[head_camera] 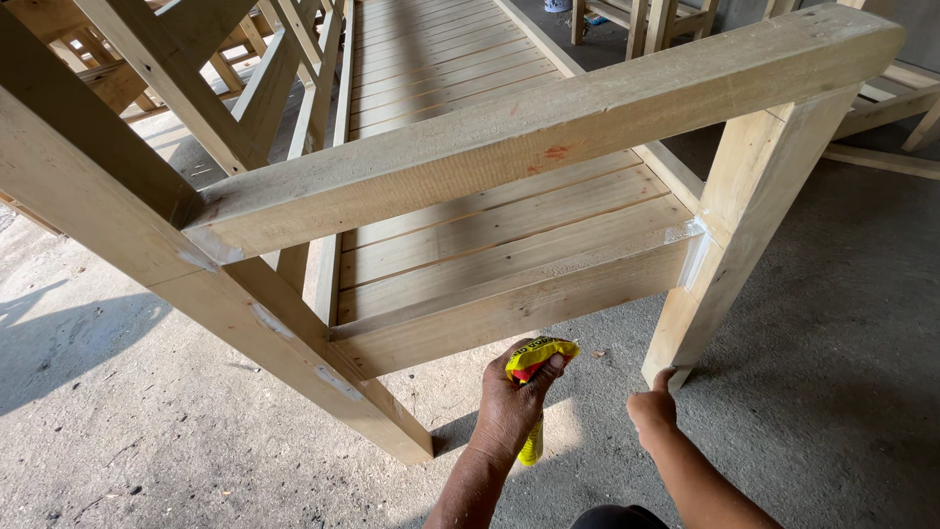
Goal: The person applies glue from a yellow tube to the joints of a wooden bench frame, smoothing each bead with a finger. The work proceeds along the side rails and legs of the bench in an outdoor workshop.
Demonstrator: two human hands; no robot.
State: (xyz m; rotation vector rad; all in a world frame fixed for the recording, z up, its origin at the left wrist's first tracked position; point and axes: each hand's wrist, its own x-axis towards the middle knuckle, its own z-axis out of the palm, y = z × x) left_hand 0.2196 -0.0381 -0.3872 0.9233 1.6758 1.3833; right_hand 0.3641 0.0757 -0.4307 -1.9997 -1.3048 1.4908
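- Yellow pouch [537, 364], soft and crumpled, with red print at its top, sits clenched in left hand [514, 397]; thumb presses across its upper end, and a thin yellow tail shows below the wrist.
- Pouch is just under the front rail [509, 312] of a wooden bench frame [548, 127], above the concrete floor [147, 431].
- Right hand [652, 404] is loosely curled, fingertips touching the foot of the front right leg [725, 245]; it grasps nothing.
- Bench frame: pale, rough-sawn square timber with 1 thick top beam bearing a small red mark.
- Seat slats [509, 230]: long parallel planks with narrow gaps.
- White glossy smears show at the joint between rail and leg.
- Floor: grey, gritty, patchy with sun and shadow.
- More timber frames [235, 69] stand behind, upper left.
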